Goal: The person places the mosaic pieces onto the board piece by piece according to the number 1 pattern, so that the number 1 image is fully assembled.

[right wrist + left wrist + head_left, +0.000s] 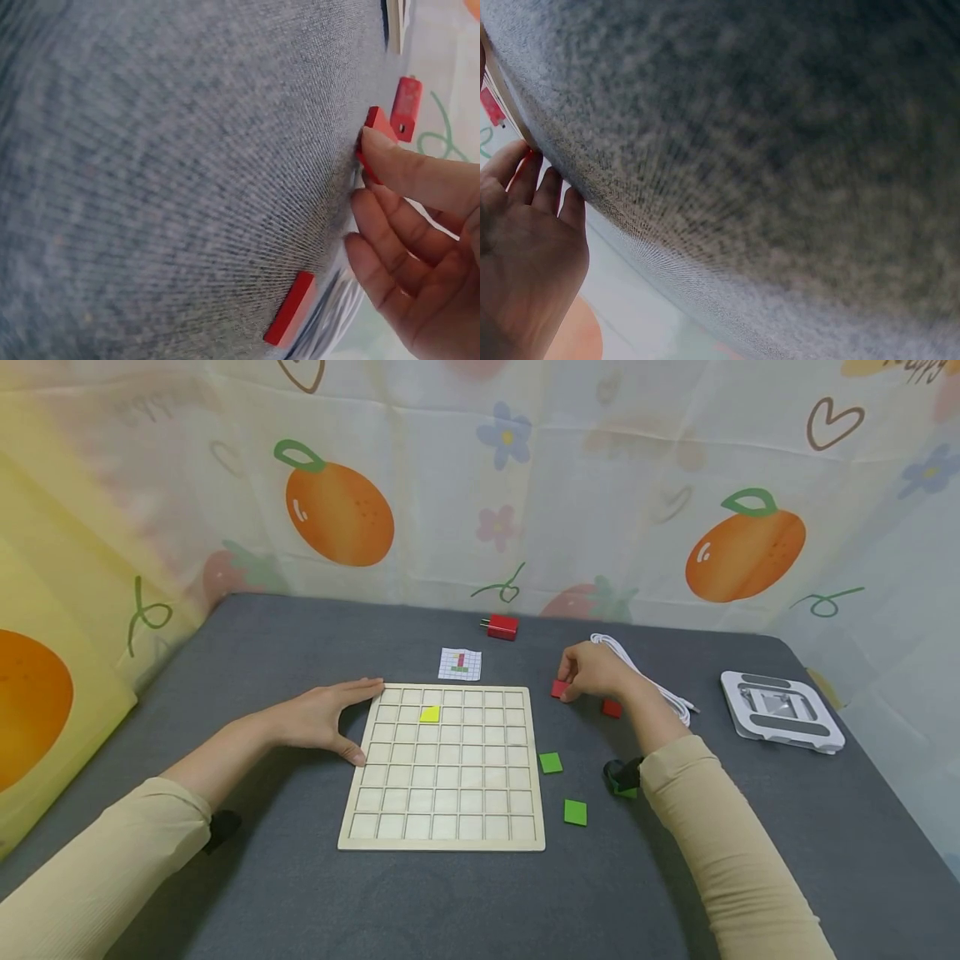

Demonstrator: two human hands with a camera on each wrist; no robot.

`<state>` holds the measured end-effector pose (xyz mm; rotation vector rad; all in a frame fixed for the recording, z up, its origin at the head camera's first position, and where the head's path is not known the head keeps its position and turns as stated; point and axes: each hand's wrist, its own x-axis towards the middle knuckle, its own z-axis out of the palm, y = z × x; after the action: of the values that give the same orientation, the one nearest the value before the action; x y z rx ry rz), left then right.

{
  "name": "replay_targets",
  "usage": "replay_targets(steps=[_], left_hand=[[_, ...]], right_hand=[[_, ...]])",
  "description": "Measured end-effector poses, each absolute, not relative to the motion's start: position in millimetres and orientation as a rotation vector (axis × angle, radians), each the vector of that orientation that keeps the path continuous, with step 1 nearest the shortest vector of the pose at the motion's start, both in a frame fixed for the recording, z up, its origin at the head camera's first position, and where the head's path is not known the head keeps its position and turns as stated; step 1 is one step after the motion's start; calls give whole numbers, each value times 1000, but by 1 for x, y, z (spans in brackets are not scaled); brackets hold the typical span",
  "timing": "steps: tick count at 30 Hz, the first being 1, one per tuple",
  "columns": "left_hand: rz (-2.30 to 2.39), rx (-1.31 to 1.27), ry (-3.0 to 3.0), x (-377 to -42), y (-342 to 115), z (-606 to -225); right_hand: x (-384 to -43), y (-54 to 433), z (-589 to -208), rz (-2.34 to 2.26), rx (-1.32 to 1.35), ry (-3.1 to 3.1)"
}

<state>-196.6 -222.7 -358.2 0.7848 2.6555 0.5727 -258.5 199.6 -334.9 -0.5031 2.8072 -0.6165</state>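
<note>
The right hand [596, 670] pinches a red tile [559, 688] between thumb and forefinger, its other fingers loosely bent beneath in the right wrist view; the tile sits at the fingertips, to the left of the palm, and appears tipped up on edge in that view, though whether it is clear of the table I cannot tell; it looks square, so no long axis stands out; a second red tile [612, 708] lies on the table just below the same hand; the board [441, 845] is the relation that matters, lying to the left of the held tile, with its far right corner nearest and a gap of table between; the tile is roughly level with the board's far edge, so the way to the grid runs leftward; the yellow tile [430, 714] sits in the second row from the far side, third column from the left; the left hand [318, 717] is spread, thumb and fingers touching the board's left edge near its far corner, so the right hand is much the nearer to the red tiles; one green tile [551, 763] lies just beside the board's right edge.
</note>
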Motion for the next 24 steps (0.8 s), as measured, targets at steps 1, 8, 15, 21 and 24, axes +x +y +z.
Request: replay_targets(steps=[1, 8, 15, 21, 24], left_hand=[[573, 784, 2656, -196, -222, -358], [571, 773, 2653, -196, -222, -358], [575, 771, 2649, -196, -222, -357], [586, 776, 2641, -196, -222, -357], [588, 769, 2639, -195, -222, -357]], right_hand=[[-258, 200, -335, -615, -504, 2814], [-258, 201, -337, -651, -516, 2841], [-255, 187, -330, -751, -531, 2843], [-249, 168, -327, -771, -610, 2861], [-245, 159, -325, -786, -638, 2855]])
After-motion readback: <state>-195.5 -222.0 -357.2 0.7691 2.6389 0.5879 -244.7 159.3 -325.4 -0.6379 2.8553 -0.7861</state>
